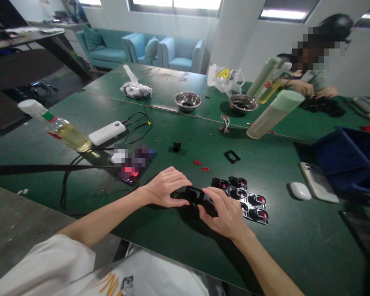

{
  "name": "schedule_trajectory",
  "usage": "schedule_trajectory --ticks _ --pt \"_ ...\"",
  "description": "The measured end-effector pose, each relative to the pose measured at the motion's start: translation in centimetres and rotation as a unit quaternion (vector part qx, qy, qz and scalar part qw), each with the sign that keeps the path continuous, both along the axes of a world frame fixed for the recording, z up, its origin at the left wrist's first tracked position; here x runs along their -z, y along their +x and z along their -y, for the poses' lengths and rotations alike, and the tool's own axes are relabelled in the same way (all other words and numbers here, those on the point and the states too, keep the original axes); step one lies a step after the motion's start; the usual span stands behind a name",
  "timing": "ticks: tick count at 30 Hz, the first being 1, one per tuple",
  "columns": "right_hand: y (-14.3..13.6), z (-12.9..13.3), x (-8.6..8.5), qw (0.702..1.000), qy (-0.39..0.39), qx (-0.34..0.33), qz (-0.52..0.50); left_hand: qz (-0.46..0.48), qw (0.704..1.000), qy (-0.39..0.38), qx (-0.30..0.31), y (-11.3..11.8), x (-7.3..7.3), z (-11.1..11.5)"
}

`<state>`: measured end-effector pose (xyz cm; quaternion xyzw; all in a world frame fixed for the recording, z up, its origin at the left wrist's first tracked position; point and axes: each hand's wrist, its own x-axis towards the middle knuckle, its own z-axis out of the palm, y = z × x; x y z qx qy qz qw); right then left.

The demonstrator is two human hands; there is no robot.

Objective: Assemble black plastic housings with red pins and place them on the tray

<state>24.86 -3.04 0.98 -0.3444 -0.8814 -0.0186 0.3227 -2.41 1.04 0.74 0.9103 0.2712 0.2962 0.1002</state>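
Observation:
Between my two hands is a small black plastic frame, held just over the green table. My left hand pinches its left end with thumb and fingers. At the right end, my right hand grips it the same way. Beside my right hand lie several black plastic assemblies with red inserts, set close together. Farther off are two small red pieces, a flat black square frame and a small black block.
On the left stand an oil-coloured bottle, a white power bank with cables, and a phone. Metal bowls and a tall green-capped bottle stand farther back. Right: a blue bin, phone, white case. Another person works opposite.

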Motion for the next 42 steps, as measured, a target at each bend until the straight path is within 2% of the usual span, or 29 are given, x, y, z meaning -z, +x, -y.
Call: schedule_trajectory --ticks 10,21,31,42 --pt "0.04 -0.01 -0.07 0.999 -0.017 0.0 0.03 0.048 0.998 0.042 0.012 0.14 -0.38 -0.12" --pt "0.13 -0.24 0.13 0.999 -0.033 -0.001 0.043 0.001 1.0 0.016 0.015 0.01 0.0 -0.3" --pt "-0.15 -0.39 0.14 0.999 0.009 -0.011 0.044 -0.002 1.0 0.018 0.019 0.02 0.16 -0.45" --pt "-0.26 -0.42 0.28 0.998 0.01 -0.015 0.057 -0.006 1.0 0.013 0.021 0.02 0.28 -0.51"
